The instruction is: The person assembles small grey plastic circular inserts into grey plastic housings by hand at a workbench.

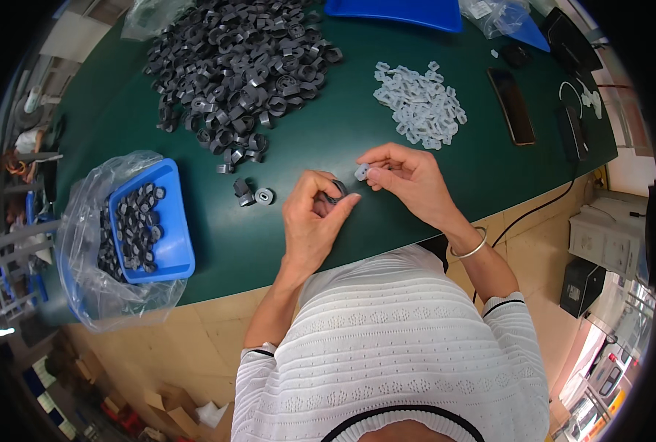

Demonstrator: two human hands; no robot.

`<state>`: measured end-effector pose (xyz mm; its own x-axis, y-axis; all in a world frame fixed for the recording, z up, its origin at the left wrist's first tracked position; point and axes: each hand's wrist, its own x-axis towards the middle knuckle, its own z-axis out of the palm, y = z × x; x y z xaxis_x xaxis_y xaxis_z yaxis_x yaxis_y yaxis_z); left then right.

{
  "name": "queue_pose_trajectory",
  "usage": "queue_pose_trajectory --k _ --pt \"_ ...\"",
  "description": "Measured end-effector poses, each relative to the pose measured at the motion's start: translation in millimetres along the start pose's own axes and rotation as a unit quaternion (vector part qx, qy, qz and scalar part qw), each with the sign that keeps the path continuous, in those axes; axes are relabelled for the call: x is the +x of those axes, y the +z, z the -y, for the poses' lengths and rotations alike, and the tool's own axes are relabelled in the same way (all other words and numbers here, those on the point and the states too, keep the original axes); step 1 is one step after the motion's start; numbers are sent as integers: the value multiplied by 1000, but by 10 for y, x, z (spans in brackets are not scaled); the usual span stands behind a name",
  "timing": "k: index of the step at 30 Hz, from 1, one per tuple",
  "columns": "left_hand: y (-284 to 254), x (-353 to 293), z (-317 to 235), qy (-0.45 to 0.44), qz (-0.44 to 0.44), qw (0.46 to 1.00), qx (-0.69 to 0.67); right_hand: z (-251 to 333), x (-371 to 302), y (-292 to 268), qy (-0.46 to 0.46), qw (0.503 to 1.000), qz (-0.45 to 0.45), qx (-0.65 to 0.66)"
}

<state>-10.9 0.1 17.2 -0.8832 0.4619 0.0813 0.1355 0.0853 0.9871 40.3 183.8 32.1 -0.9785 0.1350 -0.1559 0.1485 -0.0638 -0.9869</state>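
My left hand point(312, 217) is closed round a dark grey plastic ring point(335, 193), held just above the near part of the table. Close to it on the right, my right hand point(407, 180) pinches a small translucent white plastic piece point(362, 172) between thumb and fingertips. The two parts are apart. A big heap of dark grey rings point(247, 66) lies beyond my left hand, and a smaller pile of white pieces point(422, 103) lies beyond my right. Left of my left hand sit a few loose dark rings point(244, 193) and one ring with a pale centre point(265, 196).
A blue tray point(184, 247) of dark parts stands at the left, partly in a clear plastic bag point(85, 272). A phone point(511, 107) lies at the right, near a black cable point(538, 211). Another blue tray point(394, 13) rests at the far edge of the green table point(328, 125).
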Motion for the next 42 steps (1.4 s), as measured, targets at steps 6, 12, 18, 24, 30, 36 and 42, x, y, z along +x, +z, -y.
queue_pose_trajectory --k 6,12,18,24,30,36,42 --pt "222 -24 47 -96 58 987 -116 -65 -77 -169 -23 999 -14 38" --pt "286 5 73 -94 16 987 -132 -62 -128 -165 1 1000 -24 -5" --pt "290 38 32 -121 26 979 -164 -145 -125 -175 22 998 -43 -30" --pt "239 69 23 -223 38 941 -253 -77 -157 -181 7 996 -58 -73" --pt "274 46 49 -184 10 948 -259 -57 -149 -135 -13 992 -78 -102" --pt "291 27 29 -176 6 953 -245 -44 -126 -112 -13 990 -78 -119" --pt "301 7 51 -168 3 958 -233 -66 -117 -100 -1 991 -69 -111"
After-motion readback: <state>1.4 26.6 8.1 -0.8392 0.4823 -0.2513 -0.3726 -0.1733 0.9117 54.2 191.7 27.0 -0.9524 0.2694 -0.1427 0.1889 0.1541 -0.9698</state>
